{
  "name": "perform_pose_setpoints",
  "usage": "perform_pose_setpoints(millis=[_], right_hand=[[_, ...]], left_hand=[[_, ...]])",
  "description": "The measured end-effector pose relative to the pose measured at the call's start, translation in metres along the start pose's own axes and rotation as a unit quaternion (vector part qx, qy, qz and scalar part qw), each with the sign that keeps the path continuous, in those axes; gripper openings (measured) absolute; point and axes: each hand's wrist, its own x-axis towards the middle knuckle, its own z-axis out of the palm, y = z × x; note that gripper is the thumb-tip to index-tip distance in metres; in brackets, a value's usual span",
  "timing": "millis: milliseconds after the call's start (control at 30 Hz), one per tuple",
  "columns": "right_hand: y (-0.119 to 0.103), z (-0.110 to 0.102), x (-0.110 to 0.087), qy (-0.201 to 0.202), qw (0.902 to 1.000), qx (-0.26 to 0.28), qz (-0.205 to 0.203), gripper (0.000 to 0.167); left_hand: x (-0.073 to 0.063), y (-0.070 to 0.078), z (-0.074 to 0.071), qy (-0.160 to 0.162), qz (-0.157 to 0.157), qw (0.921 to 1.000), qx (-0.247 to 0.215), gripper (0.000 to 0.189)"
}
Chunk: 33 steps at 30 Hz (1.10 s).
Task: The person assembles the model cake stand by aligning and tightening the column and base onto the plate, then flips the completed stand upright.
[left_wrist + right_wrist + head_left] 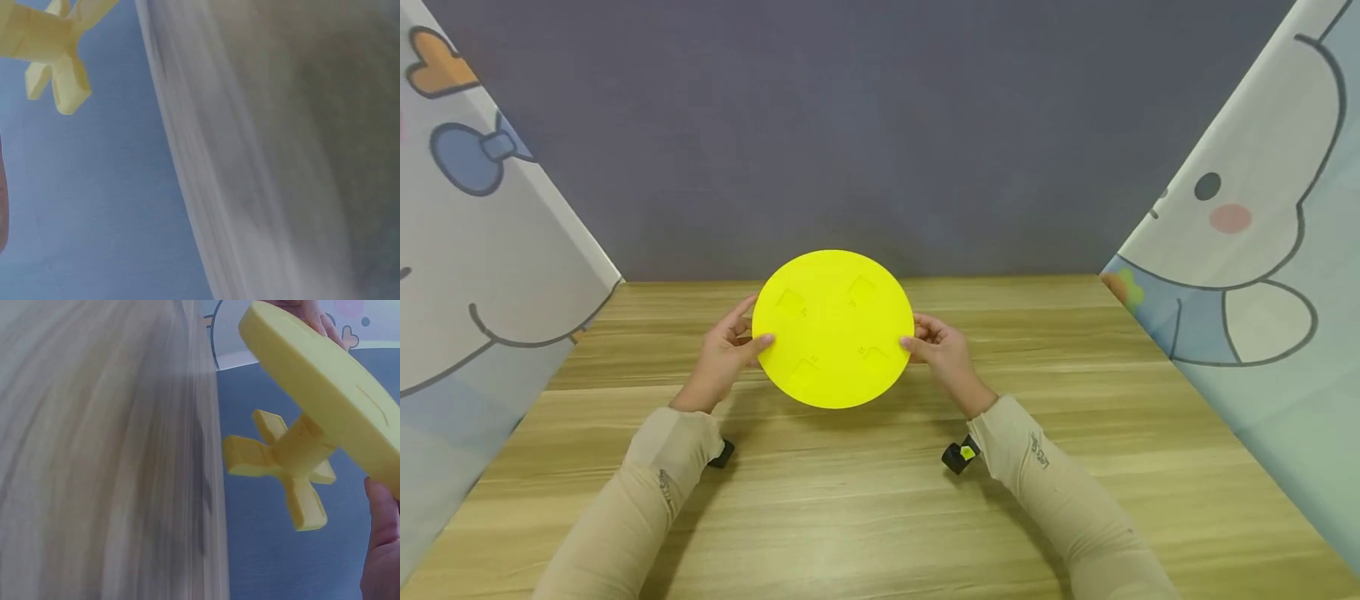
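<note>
A yellow round-topped piece (833, 329), like a small pedestal table, is held up over the wooden table, its disc face toward the head camera. Several shallow square marks show on that face. My left hand (718, 360) grips its left rim with the thumb on top, and my right hand (951, 360) pinches the right rim in the same way. Beneath the disc, the right wrist view shows a short column (303, 447) ending in a cross-shaped foot (306, 503). Part of that foot (70, 81) also appears at the upper left of the left wrist view.
The wood-grain table (850, 517) spreads below both arms. A dark grey panel (850, 133) rises behind it, with cartoon-printed panels (512, 250) along both sides. Black wrist mounts (957, 457) hang under the sleeves.
</note>
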Motion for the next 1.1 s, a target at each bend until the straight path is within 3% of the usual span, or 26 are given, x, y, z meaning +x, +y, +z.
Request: perform_pose_setpoints(millis=[233, 567, 867, 1000, 1100], right_hand=[[-0.003, -0.004, 0.004, -0.015, 0.9986, 0.040, 0.032, 0.048], [-0.004, -0.004, 0.007, -0.035, 0.9905, 0.109, 0.076, 0.060], [-0.006, -0.007, 0.008, -0.098, 0.9756, 0.168, 0.102, 0.068], [-0.010, -0.005, 0.012, -0.122, 0.9681, 0.182, 0.122, 0.072], [-0.014, -0.006, 0.017, -0.135, 0.9637, 0.188, 0.133, 0.073]], left_hand=[[0.003, 0.007, 0.001, -0.011, -0.020, 0.9991, -0.036, 0.069], [0.004, 0.009, 0.000, -0.022, -0.086, 0.9903, -0.107, 0.073], [0.005, 0.013, -0.003, -0.041, -0.137, 0.9797, -0.141, 0.072], [0.004, 0.018, -0.008, -0.066, -0.156, 0.9657, -0.197, 0.061], [0.005, 0.023, -0.014, -0.083, -0.186, 0.9454, -0.255, 0.047]])
